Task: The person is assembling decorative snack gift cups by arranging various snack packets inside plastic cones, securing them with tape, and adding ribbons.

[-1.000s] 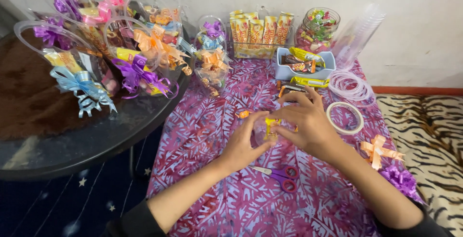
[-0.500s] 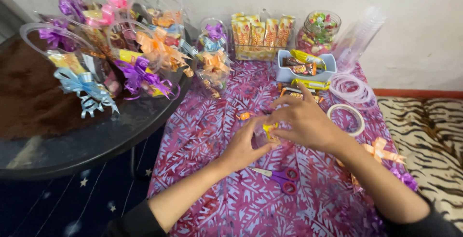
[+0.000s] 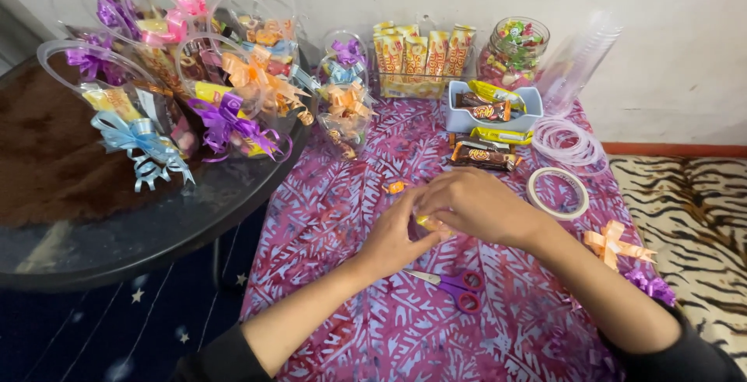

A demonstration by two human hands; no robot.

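My left hand [image 3: 393, 236] and my right hand [image 3: 476, 205] meet over the purple patterned cloth [image 3: 342, 219], fingers closed together on a small yellow wrapped candy [image 3: 426, 224] that mostly hides between them. Purple-handled scissors [image 3: 455, 287] lie just under my hands on the cloth. A small orange candy [image 3: 395, 187] lies loose a little beyond my left fingers.
Clear gift cups with ribbon bows [image 3: 226, 94] crowd a round dark glass table [image 3: 117, 234] at left. At the back stand yellow snack packs [image 3: 420, 51], a candy jar [image 3: 510, 51] and a grey tray of bars [image 3: 490, 110]. A tape roll [image 3: 558, 193], clear rings [image 3: 576, 145] and loose bows [image 3: 615, 243] lie at right.
Both hands have drawn closer together around the yellow candy, hiding more of it. The view has shifted slightly; nothing else moved.
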